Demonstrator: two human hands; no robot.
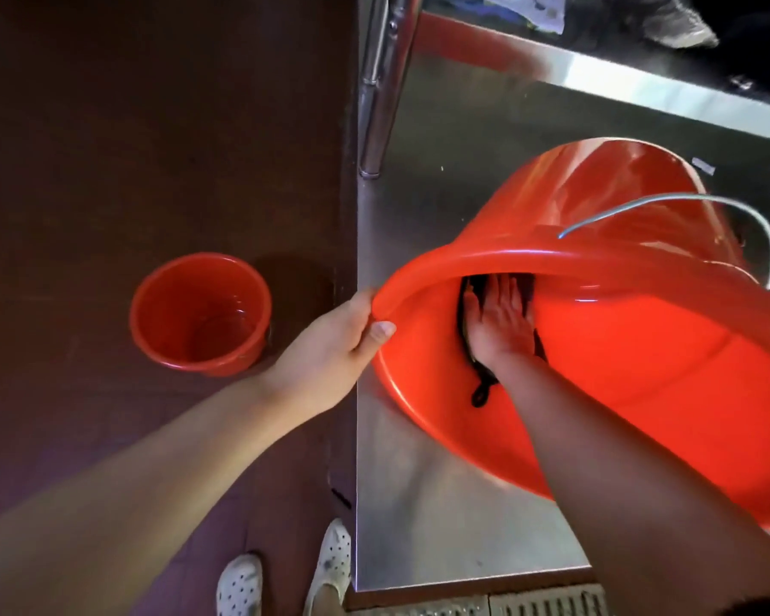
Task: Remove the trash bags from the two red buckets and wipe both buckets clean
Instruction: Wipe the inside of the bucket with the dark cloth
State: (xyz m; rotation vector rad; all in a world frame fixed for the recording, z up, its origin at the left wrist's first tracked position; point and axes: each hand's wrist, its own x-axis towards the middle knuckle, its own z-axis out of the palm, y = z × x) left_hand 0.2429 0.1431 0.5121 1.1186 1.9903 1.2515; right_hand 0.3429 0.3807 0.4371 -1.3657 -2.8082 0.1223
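Bucket (641,371) glossy, tilted | left hand (330,349) grips rim | right hand (501,322) flat — presses dark cloth (474,362)

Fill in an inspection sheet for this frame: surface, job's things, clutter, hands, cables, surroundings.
Surface: steel table, bare part shiny.
Job's things: large red bucket tipped on its side on the table, no bag seen; dark cloth inside; small red bucket upright on the floor, no bag.
Clutter: nothing seen.
Hands: left hand grips the large bucket's rim; right hand presses flat on the cloth.
Cables: nothing seen; only the wire bail handle.
Surroundings: dark floor, floor grate.
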